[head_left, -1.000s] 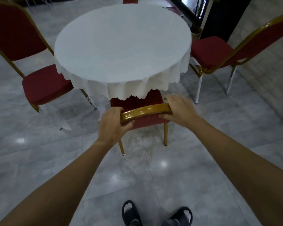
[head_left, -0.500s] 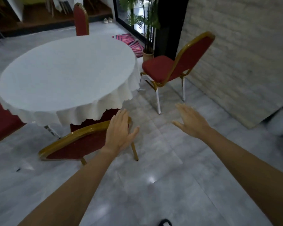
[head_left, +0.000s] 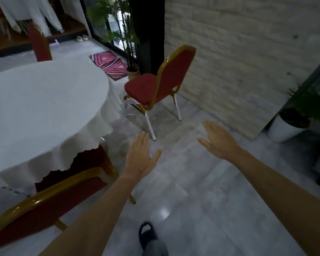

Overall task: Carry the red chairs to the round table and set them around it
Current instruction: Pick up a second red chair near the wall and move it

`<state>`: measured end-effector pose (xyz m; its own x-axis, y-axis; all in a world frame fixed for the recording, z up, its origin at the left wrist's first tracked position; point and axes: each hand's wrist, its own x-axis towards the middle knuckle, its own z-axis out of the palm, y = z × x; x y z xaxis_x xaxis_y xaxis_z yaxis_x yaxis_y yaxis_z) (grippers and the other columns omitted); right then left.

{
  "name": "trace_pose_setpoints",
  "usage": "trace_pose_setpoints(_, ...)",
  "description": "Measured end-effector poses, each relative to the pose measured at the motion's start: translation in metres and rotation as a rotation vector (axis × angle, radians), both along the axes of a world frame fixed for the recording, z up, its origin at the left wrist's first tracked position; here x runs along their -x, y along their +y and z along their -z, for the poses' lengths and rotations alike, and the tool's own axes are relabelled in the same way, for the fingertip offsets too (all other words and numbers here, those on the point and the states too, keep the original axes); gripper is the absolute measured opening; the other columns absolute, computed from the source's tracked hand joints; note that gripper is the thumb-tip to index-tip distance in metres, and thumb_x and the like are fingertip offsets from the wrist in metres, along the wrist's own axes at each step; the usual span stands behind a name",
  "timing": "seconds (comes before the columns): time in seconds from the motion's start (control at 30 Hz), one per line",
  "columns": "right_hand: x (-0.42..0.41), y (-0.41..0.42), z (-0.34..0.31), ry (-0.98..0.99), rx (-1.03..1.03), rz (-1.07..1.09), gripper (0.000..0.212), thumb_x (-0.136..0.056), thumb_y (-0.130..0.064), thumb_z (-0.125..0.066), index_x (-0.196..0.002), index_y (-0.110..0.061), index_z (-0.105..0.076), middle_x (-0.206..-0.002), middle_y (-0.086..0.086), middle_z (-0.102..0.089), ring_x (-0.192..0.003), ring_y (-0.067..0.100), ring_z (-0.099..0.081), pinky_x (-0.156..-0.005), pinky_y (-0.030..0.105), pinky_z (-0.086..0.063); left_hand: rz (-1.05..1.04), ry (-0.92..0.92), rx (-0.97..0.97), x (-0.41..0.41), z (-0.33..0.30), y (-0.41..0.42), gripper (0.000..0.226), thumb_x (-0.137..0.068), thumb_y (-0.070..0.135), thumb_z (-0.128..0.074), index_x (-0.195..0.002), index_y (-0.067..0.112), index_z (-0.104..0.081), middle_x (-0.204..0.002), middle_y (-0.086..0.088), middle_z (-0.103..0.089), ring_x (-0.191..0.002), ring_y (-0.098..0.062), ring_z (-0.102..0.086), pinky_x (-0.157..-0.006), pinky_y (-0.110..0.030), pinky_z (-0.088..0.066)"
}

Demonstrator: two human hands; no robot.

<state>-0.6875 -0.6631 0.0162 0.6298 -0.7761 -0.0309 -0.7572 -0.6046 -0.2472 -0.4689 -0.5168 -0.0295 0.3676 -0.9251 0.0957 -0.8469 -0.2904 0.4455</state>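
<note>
Grey tile floor | white-clothed round table | stone wall | hands spread, empty

A striped pink mat is lying on the grey tiled floor beside a potted palm. Two pale shoes are sitting farther back, and a white pot holding a dark plant is standing against the stone wall.

Near chair's seat under the tablecloth, far chair blurred.
</note>
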Motion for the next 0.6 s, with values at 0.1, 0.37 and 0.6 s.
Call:
trace_pose_setpoints(0.1, -0.013, -0.038, 0.006, 0.019, 0.006, -0.011, 0.059, -0.094, -0.038, -0.045, -0.138, -0.002, -0.03, -0.144, 0.019, -0.036, -0.132, 0.03, -0.034, -0.111, 0.041, -0.025, -0.018, 0.016, -0.031, -0.01, 0.007, -0.042, 0.074, -0.093, 0.049, -0.043, -0.149, 0.006, -0.017, -0.157, -0.009, -0.016, -0.145, -0.021, -0.01, -0.117, -0.033, -0.007)
trace_pose_setpoints(0.37, -0.072, -0.173, -0.003, 0.059, -0.025, 0.001, 0.06, -0.094, -0.036, -0.045, -0.137, 0.002, -0.029, -0.144, 0.021, -0.035, -0.133, 0.031, -0.033, -0.111, 0.04, -0.025, -0.082, 0.093, -0.077, -0.073, 0.001, -0.174, 0.076, -0.093, 0.046, -0.049, -0.148, 0.005, -0.018, -0.156, -0.013, -0.019, -0.144, -0.025, -0.015, -0.117, -0.036, -0.014)
trace_pose_setpoints(0.6, -0.118, -0.283, -0.018, -0.011, -0.004, 0.013, 0.071, -0.093, -0.043, -0.042, -0.146, -0.007, -0.013, -0.153, 0.014, -0.024, -0.14, 0.026, -0.024, -0.114, 0.045, -0.023, -0.08, 0.039, -0.028, -0.126, -0.022, -0.305, 0.08, -0.084, 0.064, -0.038, -0.139, 0.006, -0.035, -0.143, -0.017, -0.04, -0.132, -0.033, -0.036, -0.107, -0.048, -0.035)
